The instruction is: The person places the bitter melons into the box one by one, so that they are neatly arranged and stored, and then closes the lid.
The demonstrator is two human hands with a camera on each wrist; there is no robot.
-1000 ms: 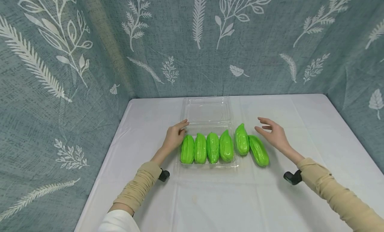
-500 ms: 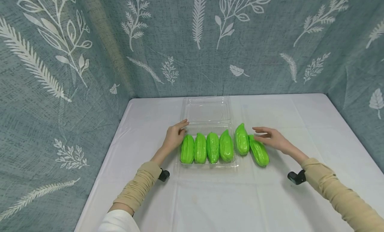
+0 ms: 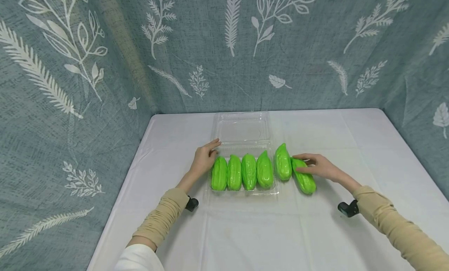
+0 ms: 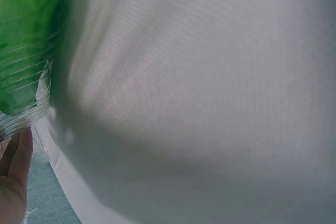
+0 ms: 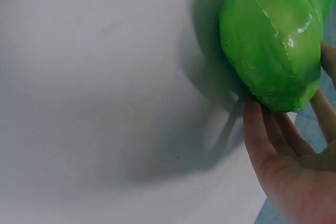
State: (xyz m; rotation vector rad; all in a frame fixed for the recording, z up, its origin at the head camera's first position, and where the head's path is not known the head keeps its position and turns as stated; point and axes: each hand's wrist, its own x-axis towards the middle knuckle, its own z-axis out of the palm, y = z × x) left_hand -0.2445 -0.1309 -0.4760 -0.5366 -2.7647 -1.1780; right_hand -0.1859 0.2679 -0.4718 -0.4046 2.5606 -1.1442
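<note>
In the head view, my right hand (image 3: 317,166) grips the rightmost green ribbed gourd (image 3: 306,183), with fingers over its far end and the thumb on its near side. The right wrist view shows the glossy end of that gourd (image 5: 273,40) between the fingers and thumb. A second gourd (image 3: 282,162) lies just left of it, beside the container's right rim. Several similar gourds (image 3: 234,173) sit side by side in a clear plastic clamshell container (image 3: 245,192). My left hand (image 3: 202,160) rests at the container's left back corner, its straight fingers (image 4: 22,153) touching the ridged wall.
The container's clear lid (image 3: 242,127) lies folded back, away from me. A white cloth (image 3: 252,236) covers the table. Blue-grey curtains (image 3: 217,80) with white leaf prints stand behind the table and at both sides.
My right hand has come down and toward me from above the rightmost gourd and now grips its far end. The left hand and the container have stayed in place.
</note>
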